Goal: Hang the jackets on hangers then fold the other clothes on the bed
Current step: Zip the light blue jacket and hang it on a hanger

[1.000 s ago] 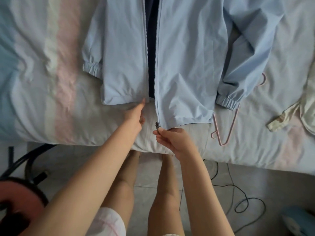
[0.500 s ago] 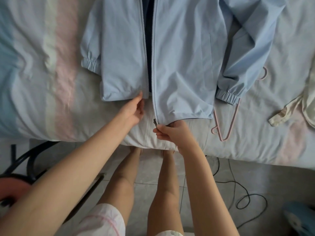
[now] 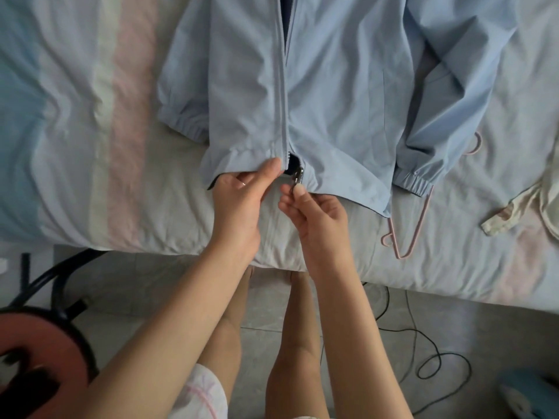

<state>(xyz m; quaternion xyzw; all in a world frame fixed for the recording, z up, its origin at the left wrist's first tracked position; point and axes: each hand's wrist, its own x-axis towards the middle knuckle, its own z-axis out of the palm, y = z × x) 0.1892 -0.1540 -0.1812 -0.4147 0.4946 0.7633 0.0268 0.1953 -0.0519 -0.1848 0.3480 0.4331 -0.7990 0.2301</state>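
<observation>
The right hand (image 3: 317, 219) pinches the zipper slider (image 3: 298, 175); just left of it, the left hand (image 3: 239, 204) grips the other hem corner of the light-blue jacket (image 3: 341, 95), flat on the bed (image 3: 90, 146) beyond both. Thin, limp, likely slippery: hold the hem taut.

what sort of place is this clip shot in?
Probably a home bedroom: a bed with a pastel striped sheet, a light blue jacket and pink hanger on it, a tiled floor below.
</observation>
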